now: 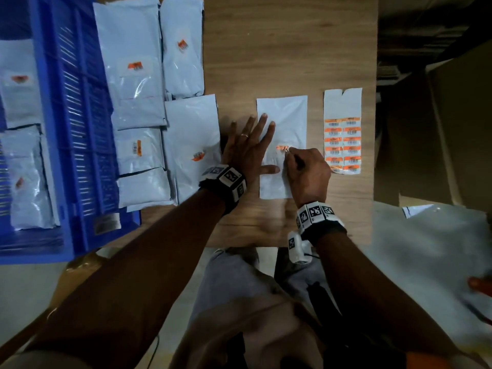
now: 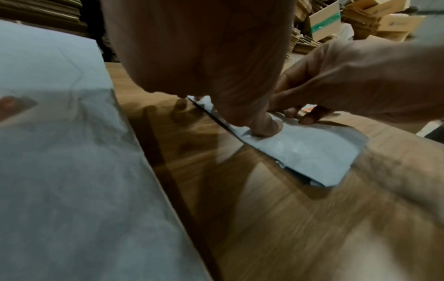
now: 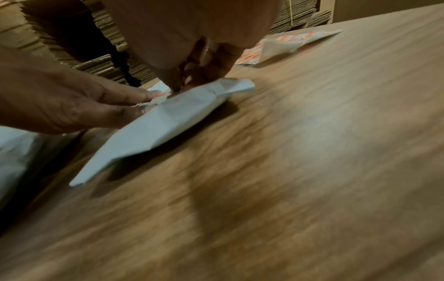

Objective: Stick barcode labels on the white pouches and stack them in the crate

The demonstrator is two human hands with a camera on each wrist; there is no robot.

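A white pouch (image 1: pixel 286 115) lies flat on the wooden table (image 1: pixel 279 49) in front of me. My left hand (image 1: pixel 250 147) rests on its left side with straight, spread fingers, the thumb (image 2: pixel 266 125) pressing the pouch (image 2: pixel 312 150). My right hand (image 1: pixel 306 169) has curled fingers and pinches an orange barcode label (image 1: pixel 282 148) against the middle of the pouch (image 3: pixel 168 117). The label sheet (image 1: pixel 343 139) with several orange labels lies just right of the pouch. A blue crate (image 1: pixel 72 129) at the left holds labelled pouches (image 1: pixel 18 83).
Several labelled white pouches (image 1: pixel 133 70) lie between the crate and my left hand. Cardboard boxes (image 2: pixel 326 21) stand beyond the table's far edge. A pale plastic sheet (image 1: pixel 426 257) lies at the lower right, off the table.
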